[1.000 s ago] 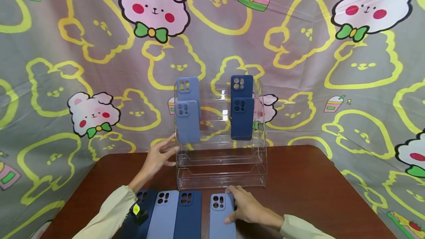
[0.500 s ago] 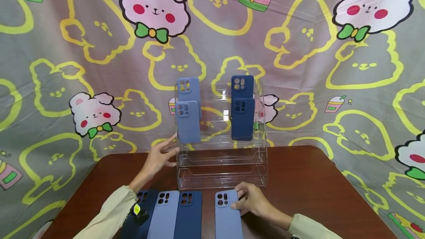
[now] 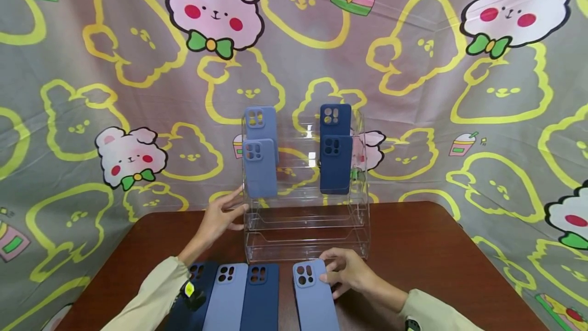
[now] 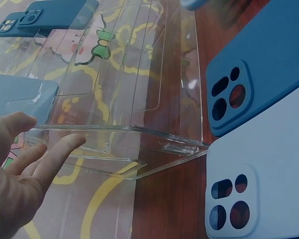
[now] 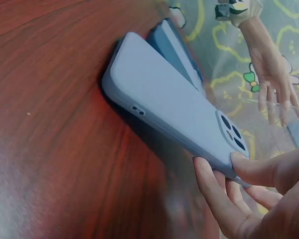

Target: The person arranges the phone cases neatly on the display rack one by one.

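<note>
My right hand pinches a light blue phone case by its upper right edge, near the camera cutouts. In the right wrist view the case's camera end is tilted up off the table, with the thumb on its back and fingers beneath. My left hand rests its fairly straight fingers against the left side of a clear acrylic display rack. Two light blue cases stand one before the other at the rack's left. Two dark blue cases stand likewise at its right.
Left of the held case, a dark blue case, a light blue case and another dark case lie side by side on the brown table. The left sleeve partly covers the last. A cartoon-patterned cloth hangs behind.
My right hand has taken hold of the light blue case, shifted it slightly right, and lifted and tilted its upper end. The left hand has stayed at the rack.
</note>
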{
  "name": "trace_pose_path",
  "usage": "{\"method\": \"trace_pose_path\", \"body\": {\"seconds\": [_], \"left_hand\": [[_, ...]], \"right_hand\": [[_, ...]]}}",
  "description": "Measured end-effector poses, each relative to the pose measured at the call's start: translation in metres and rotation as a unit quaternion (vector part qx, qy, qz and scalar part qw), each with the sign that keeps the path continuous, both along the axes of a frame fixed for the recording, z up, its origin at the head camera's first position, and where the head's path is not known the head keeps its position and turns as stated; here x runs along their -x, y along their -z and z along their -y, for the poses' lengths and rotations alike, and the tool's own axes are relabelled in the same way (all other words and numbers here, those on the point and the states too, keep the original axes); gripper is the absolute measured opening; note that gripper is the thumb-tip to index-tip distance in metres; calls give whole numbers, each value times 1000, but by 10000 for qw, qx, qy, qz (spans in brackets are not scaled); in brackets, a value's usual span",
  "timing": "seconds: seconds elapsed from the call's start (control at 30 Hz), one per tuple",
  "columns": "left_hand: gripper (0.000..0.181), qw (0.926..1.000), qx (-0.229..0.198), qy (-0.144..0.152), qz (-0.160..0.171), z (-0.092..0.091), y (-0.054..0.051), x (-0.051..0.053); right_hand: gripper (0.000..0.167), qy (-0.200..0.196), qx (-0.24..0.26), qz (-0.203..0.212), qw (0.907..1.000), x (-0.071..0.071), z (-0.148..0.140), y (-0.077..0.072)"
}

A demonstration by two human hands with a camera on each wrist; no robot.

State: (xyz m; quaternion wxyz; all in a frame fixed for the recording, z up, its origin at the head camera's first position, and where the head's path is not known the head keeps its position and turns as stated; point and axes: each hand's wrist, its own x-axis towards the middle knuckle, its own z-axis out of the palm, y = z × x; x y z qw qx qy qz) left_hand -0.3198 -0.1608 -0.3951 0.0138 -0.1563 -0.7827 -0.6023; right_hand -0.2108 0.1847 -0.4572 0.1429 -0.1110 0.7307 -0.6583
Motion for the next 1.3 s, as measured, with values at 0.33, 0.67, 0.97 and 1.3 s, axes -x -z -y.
{"method": "trace_pose_path", "body": {"seconds": [0.33, 0.67, 0.97, 1.3], "left_hand": [[63, 10000, -31, 82, -1, 0, 1, -2], [63, 9999, -122, 59, 13, 2, 3, -6], [63, 9998, -173, 71, 33, -1, 0, -2], [66, 9992, -247, 282, 129, 3, -5, 2]], "right_hand": [[43, -51, 30, -301, 9995, 9, -9, -24], [42, 249, -252, -1063, 9937, 24, -15, -68], [38, 842, -530, -1930, 9761, 49, -17, -111], [39, 1314, -505, -2815, 9492, 72, -9, -134]]}}
